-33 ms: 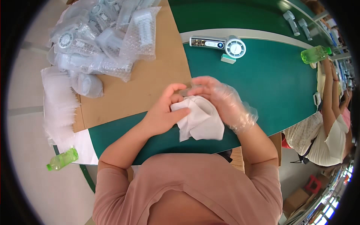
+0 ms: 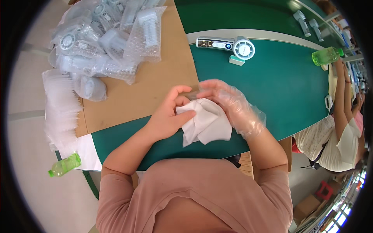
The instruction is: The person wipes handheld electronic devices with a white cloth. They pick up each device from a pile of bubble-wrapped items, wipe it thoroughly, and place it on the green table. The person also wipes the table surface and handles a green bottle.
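Note:
A white cloth hangs in loose folds between my hands, above the near edge of the green table. My left hand pinches it, the thumb lying on top at its left side. My right hand wears a loose clear plastic glove and curls round the cloth's far right side; its thumb is hidden. The fingertips of both hands come close together behind the cloth. Farther off lies a silver and white handheld fan, its round head to the right. A small green and white block sits just below that head.
Bubble-wrapped fans are heaped on the cardboard at left. A stack of translucent bags and a green bottle lie nearer. At right are another green bottle and a person's arms. Two fans lie at far right.
The white cloth and my hands have shifted very slightly to the left. The handheld fan and the heap of wrapped fans have not moved.

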`<state>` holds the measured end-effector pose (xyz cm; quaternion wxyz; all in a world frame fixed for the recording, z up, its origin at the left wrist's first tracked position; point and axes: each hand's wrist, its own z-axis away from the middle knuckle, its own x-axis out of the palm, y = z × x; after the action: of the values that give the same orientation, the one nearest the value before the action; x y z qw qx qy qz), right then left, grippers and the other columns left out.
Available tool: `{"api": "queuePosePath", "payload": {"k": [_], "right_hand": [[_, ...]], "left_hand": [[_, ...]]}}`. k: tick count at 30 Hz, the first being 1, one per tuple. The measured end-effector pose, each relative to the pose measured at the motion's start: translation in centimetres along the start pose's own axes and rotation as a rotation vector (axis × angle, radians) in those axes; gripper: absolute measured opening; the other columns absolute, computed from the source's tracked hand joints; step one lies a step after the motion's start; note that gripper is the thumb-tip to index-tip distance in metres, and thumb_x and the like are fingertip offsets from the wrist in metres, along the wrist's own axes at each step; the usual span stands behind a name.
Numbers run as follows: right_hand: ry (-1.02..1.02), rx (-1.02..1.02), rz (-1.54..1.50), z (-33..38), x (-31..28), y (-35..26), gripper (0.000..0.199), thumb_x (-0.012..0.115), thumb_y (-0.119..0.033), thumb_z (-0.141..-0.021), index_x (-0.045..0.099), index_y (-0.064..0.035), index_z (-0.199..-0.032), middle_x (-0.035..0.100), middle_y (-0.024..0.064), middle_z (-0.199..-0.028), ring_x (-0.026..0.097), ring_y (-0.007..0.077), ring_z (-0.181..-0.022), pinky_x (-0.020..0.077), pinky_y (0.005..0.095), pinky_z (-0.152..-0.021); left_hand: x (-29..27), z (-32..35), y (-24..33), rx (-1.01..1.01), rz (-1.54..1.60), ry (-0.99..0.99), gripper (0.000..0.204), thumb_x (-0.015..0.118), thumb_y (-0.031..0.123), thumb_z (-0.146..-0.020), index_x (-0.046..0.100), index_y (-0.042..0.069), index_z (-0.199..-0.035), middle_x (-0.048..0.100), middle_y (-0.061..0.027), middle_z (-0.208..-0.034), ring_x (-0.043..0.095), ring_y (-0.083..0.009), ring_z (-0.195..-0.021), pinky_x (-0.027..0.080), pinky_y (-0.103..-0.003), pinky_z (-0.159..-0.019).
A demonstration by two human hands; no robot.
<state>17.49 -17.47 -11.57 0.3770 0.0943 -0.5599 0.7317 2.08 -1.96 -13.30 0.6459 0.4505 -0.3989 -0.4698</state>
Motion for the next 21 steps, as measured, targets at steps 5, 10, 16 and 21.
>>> {"api": "queuePosePath", "payload": {"k": [5,10,16,21], "right_hand": [[0.073,0.12,0.434,0.3,0.3,-0.9,0.038,0.06,-0.024,-0.09,0.055,0.0001,-0.12,0.062,0.0088,-0.103,0.059,0.015,-0.094,0.047,0.0282,-0.084],[-0.097,0.218,0.676,-0.9,-1.3,-0.2,0.029,0.058,-0.018,-0.09,0.059,0.0003,-0.113,0.064,0.0069,-0.098,0.06,0.0138,-0.085,0.0481,0.0281,-0.077],[0.149,0.056,0.197,-1.8,-0.4,1.3,0.03,0.045,-0.015,-0.095,0.053,-0.0001,-0.119,0.062,0.011,-0.108,0.061,0.0173,-0.095,0.0494,0.0312,-0.084],[0.17,-0.072,-0.27,-2.3,-1.0,1.0,0.036,0.045,-0.014,-0.096,0.046,0.0011,-0.129,0.055,0.015,-0.125,0.056,0.0251,-0.114,0.0446,0.0388,-0.1]], "left_hand": [[-0.1,0.2,0.2,0.114,-0.104,0.008,0.046,0.059,-0.001,-0.088,0.039,0.006,-0.13,0.058,-0.0031,-0.095,0.054,-0.0081,-0.086,0.044,-0.022,-0.072],[-0.3,0.3,0.1,0.295,-0.338,0.076,0.035,0.066,0.006,-0.084,0.053,0.007,-0.116,0.057,-0.0108,-0.111,0.054,-0.0209,-0.104,0.044,-0.033,-0.085],[1.0,0.7,1.5,0.795,-1.155,0.306,0.012,0.072,0.013,-0.069,0.061,0.01,-0.074,0.05,-0.0137,-0.131,0.045,-0.0339,-0.123,0.029,-0.058,-0.099],[1.6,0.9,0.8,0.856,-0.993,-0.021,0.013,0.068,0.008,-0.07,0.056,0.007,-0.074,0.056,-0.0121,-0.119,0.052,-0.0311,-0.113,0.038,-0.05,-0.094]]}}
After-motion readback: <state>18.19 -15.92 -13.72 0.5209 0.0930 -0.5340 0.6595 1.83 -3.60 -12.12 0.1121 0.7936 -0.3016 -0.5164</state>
